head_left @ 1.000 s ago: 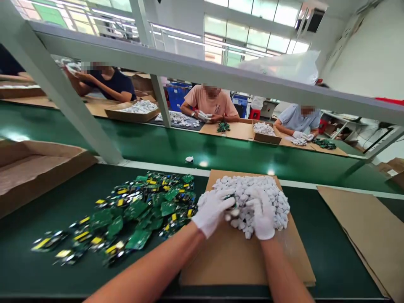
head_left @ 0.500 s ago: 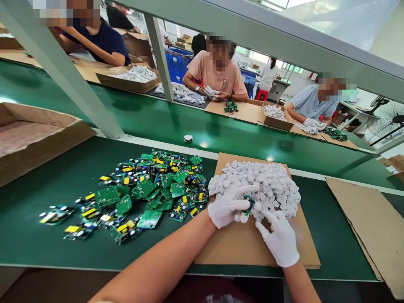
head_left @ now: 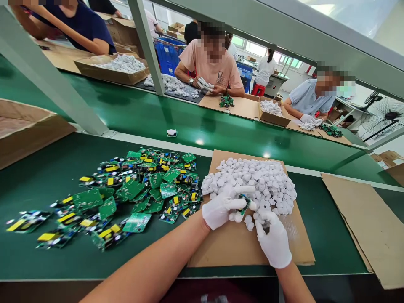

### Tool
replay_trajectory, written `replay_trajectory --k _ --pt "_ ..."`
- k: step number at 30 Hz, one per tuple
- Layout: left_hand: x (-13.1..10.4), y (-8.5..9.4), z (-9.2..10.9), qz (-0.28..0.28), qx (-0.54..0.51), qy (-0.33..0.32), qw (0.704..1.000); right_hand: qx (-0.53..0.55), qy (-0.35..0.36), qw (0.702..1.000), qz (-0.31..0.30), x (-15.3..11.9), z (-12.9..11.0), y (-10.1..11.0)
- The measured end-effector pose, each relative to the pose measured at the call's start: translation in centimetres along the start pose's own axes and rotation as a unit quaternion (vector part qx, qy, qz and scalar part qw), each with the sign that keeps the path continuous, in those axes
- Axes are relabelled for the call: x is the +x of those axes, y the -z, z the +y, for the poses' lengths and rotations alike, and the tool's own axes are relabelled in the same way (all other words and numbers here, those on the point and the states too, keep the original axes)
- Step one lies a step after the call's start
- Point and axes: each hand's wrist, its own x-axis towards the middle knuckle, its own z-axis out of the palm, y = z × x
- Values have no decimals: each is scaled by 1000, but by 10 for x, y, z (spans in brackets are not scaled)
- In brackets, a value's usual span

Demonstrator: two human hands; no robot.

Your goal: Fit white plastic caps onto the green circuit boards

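Observation:
My left hand (head_left: 222, 207), in a white glove, grips a small green circuit board (head_left: 243, 203) between thumb and fingers. To its right, my gloved right hand (head_left: 274, 237) has its thumb and fingers curled together at the near edge of the white pile; a small greyish thing shows between them, too hidden to name. The heap of white lumps (head_left: 259, 179) lies on a cardboard sheet (head_left: 217, 252). One white lump (head_left: 249, 223) sits apart, between my hands. On the left, many green circuit boards with yellow parts (head_left: 131, 189) are spread over the dark green table.
A cardboard box (head_left: 31, 130) stands at the left, below a slanted metal post (head_left: 59, 75). More cardboard (head_left: 360, 223) lies at the right. One board with a white lump (head_left: 171, 133) is on the green belt (head_left: 139, 118). Beyond it, several people sit working.
My right hand's fingers have closed at the pile's edge, and a white lump now shows apart between my hands. The left hand still holds the board. The view has shifted slightly right.

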Motion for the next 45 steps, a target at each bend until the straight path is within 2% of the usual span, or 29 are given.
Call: replay_trajectory --k 3,5,7,9,11,13,15,18,20,21,25,27,31,34,37,39,41,43,45 --pt "2 1 -2 -34 20 40 998 86 -116 989 23 5 -6 1" --pt "3 0 -5 -44 41 54 997 196 -187 962 40 10 -11 5" --pt "3 -2 -8 -33 81 46 995 282 -227 930 60 14 -17 11" --pt "3 -7 -13 -6 161 -4 987 328 -244 910 72 16 -20 15" --pt "3 -13 -17 3 277 -78 958 377 -251 890 57 18 -23 17" --pt "3 -18 -18 -34 371 -129 919 449 -254 856 33 21 -23 15" --pt "5 -20 -18 -65 403 -151 900 520 -258 814 27 26 -21 11" --pt "8 -21 -17 -29 401 -168 900 578 -266 771 37 31 -18 6" --pt "10 -19 -18 -20 398 -162 903 582 -262 770 26 30 -17 4" --pt "10 -18 -19 -29 392 -150 907 573 -256 779 17 29 -16 4" --pt "11 -13 -27 -35 325 -68 943 454 -236 859 31 25 -18 3" --pt "11 -10 -30 -27 278 -33 960 407 -243 880 42 26 -19 4" --pt "11 -7 -30 -11 240 -9 971 456 -263 849 45 35 -18 4" --pt "9 -8 -25 21 269 -24 963 468 -272 835 101 40 -16 4" --pt "7 -11 -21 59 369 -78 924 434 -272 849 131 42 -18 4" --pt "7 -13 -22 50 464 -109 878 402 -262 871 107 42 -22 3" --pt "7 -12 -25 33 543 -109 832 386 -247 884 89 43 -25 1" --pt "7 -9 -28 47 591 -104 799 412 -249 871 100 46 -26 -1" --pt "8 -6 -29 86 600 -116 787 450 -260 844 131 51 -26 -2"
